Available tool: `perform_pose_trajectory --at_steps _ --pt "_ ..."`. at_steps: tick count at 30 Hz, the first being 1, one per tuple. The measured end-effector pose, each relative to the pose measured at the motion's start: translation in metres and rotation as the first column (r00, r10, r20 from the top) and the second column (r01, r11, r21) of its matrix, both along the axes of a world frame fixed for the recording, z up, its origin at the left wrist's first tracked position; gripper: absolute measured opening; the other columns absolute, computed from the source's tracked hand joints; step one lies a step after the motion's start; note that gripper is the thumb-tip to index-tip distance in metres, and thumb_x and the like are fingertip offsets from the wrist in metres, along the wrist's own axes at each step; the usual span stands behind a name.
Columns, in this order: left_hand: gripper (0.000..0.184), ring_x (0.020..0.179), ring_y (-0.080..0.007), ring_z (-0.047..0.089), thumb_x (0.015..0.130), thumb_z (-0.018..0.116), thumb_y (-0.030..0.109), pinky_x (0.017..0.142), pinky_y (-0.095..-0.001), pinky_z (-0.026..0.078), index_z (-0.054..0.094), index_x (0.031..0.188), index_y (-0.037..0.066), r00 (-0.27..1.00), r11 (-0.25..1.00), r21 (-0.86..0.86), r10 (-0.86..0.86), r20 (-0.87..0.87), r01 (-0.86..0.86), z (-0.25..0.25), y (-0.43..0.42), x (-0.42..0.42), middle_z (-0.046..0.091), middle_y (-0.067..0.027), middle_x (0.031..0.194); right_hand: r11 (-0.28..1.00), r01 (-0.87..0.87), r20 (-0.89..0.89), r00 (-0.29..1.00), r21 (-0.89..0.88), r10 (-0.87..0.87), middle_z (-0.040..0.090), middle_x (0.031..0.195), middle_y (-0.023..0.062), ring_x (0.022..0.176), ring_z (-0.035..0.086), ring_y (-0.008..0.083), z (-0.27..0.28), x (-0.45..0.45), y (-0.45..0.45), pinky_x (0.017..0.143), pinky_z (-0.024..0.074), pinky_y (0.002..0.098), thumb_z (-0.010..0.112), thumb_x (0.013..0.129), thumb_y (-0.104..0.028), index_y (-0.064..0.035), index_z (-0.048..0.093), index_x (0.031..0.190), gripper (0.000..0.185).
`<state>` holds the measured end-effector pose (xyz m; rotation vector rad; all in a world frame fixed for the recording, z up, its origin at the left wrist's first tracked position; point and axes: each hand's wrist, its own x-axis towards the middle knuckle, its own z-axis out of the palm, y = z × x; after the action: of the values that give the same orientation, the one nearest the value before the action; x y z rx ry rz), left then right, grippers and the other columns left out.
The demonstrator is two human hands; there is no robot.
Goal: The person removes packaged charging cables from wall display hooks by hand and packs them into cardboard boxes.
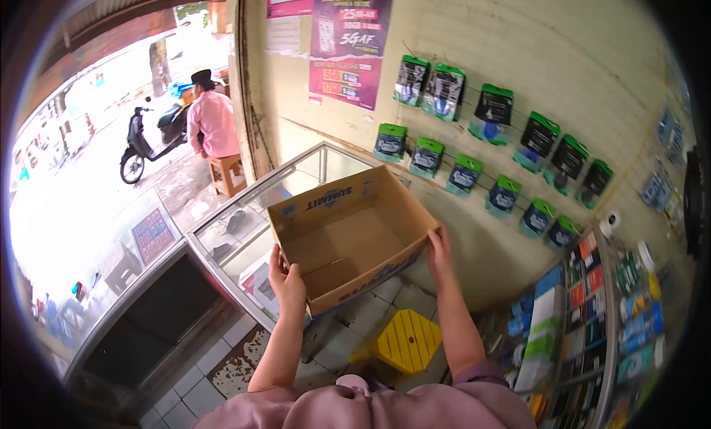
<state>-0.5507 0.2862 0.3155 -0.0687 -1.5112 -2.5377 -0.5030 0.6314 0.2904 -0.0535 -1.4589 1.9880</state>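
An open-topped cardboard box [348,240] with blue lettering on its walls is held out in front of me, with nothing visible inside it. My left hand [287,282] grips its near left corner, thumb toward the rim. On the opposite side, my right hand [440,253] is closed around the right corner. The box is over the end of a glass display case [241,225], hiding part of it; whether it rests on the case I cannot tell.
A yellow plastic stool [409,342] stands on the tiled floor below. Green-topped packets [503,196] hang along the wall. Shelves of small boxes [574,303] stand at right. Outside, a person in a pink shirt [211,122] sits near a scooter [152,136].
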Motion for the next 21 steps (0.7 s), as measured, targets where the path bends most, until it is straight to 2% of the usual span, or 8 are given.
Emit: perform_pose_trajectory --at_steps 1,5,8,10,14,16,21 --pt "0.064 0.116 -0.0225 0.055 0.081 0.044 -0.010 0.097 -0.0289 0.044 0.031 0.144 -0.007 0.996 0.996 -0.013 0.087 0.014 -0.087 0.002 0.006 -0.005 0.047 -0.0194 0.137 1.000 -0.027 0.005 1.000 -0.003 0.027 0.052 0.129 0.0092 0.122 0.045 0.0182 -0.005 -0.026 0.007 0.103 0.0323 0.0309 0.059 0.093 -0.019 -0.0004 0.046 0.133 0.045" --pt "0.065 0.120 -0.0234 0.053 0.080 0.042 -0.009 0.096 -0.0289 0.045 0.031 0.144 -0.007 0.976 0.977 -0.083 0.202 0.082 -0.196 -0.002 0.023 -0.027 0.042 -0.0201 0.141 0.992 -0.125 0.055 0.991 -0.013 0.126 0.054 0.127 0.0075 0.120 0.047 0.0174 -0.016 -0.113 0.018 0.103 0.0327 0.0303 0.059 0.094 -0.019 -0.0027 0.047 0.132 0.044" --pt "0.065 0.127 -0.0257 0.047 0.079 0.043 -0.009 0.102 -0.0312 0.041 0.032 0.144 -0.007 0.944 0.930 -0.172 0.331 0.002 -0.325 -0.028 0.032 -0.053 0.039 -0.0204 0.143 0.983 -0.182 0.074 0.981 0.017 0.180 0.055 0.126 0.0073 0.118 0.048 0.0173 -0.020 -0.161 0.018 0.103 0.0330 0.0301 0.058 0.094 -0.020 -0.0045 0.047 0.133 0.043" --pt "0.066 0.133 -0.0292 0.039 0.078 0.043 -0.008 0.109 -0.0344 0.033 0.035 0.143 -0.005 0.888 0.851 -0.257 0.455 -0.072 -0.457 -0.037 0.037 -0.061 0.038 -0.0209 0.143 0.978 -0.207 0.046 0.978 0.029 0.205 0.055 0.127 0.0080 0.119 0.048 0.0180 -0.029 -0.187 0.015 0.103 0.0334 0.0300 0.057 0.095 -0.023 -0.0036 0.047 0.133 0.044" --pt "0.064 0.136 -0.0319 0.035 0.078 0.043 -0.007 0.113 -0.0362 0.027 0.036 0.142 -0.005 0.843 0.789 -0.313 0.532 -0.083 -0.529 -0.023 0.050 -0.062 0.039 -0.0216 0.142 0.976 -0.183 0.146 0.975 0.121 0.165 0.055 0.128 0.0087 0.119 0.049 0.0188 -0.028 -0.215 0.011 0.102 0.0341 0.0299 0.057 0.095 -0.027 -0.0022 0.047 0.134 0.047" --pt "0.062 0.136 -0.0330 0.035 0.078 0.043 -0.007 0.113 -0.0378 0.027 0.042 0.139 -0.002 0.783 0.675 -0.424 0.602 -0.157 -0.604 -0.013 0.055 -0.063 0.038 -0.0216 0.142 0.971 -0.202 0.131 0.974 0.127 0.186 0.055 0.127 0.0091 0.118 0.049 0.0197 -0.031 -0.226 0.011 0.101 0.0354 0.0303 0.057 0.096 -0.032 -0.0029 0.046 0.134 0.049" --pt "0.056 0.136 -0.0345 0.034 0.078 0.042 -0.008 0.114 -0.0406 0.026 0.053 0.132 0.003 0.802 0.663 -0.475 0.566 -0.188 -0.579 -0.014 0.051 -0.071 0.036 -0.0218 0.144 0.978 -0.166 0.244 0.961 0.126 0.132 0.055 0.125 0.0099 0.117 0.050 0.0192 -0.022 -0.222 0.007 0.100 0.0367 0.0314 0.056 0.096 -0.035 -0.0055 0.045 0.135 0.050"
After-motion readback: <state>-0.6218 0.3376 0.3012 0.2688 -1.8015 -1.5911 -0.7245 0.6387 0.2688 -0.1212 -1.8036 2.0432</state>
